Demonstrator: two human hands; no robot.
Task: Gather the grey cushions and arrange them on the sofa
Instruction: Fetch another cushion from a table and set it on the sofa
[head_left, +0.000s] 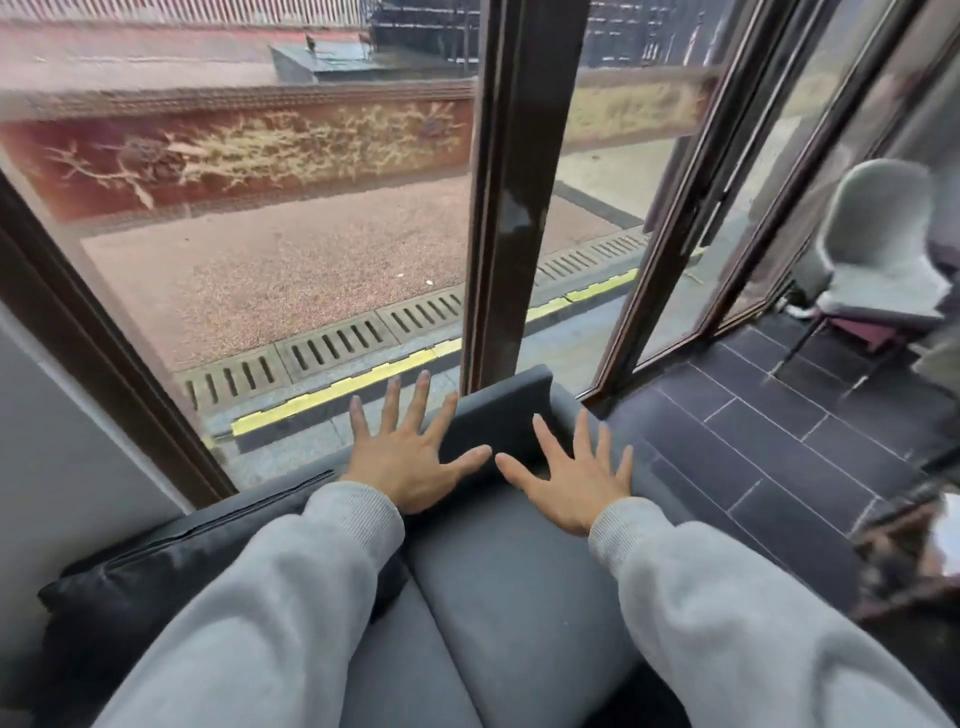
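Two arms in view, both in long sleeves of light grey sweatshirt fabric, soft & slightly fuzzy, w/ loose folds along the forearms. Left sleeve (291, 587) ends in a ribbed knit cuff (358, 512) at the wrist, fine vertical ribs, same grey. Right sleeve (737, 618) matches, ribbed cuff (628, 525) snug at the wrist. Left hand (410, 467) & right hand (576, 483) are bare: no gloves, rings, watch or bands visible. Short nails. No logos, print or seams w/ contrast stitching on either sleeve.
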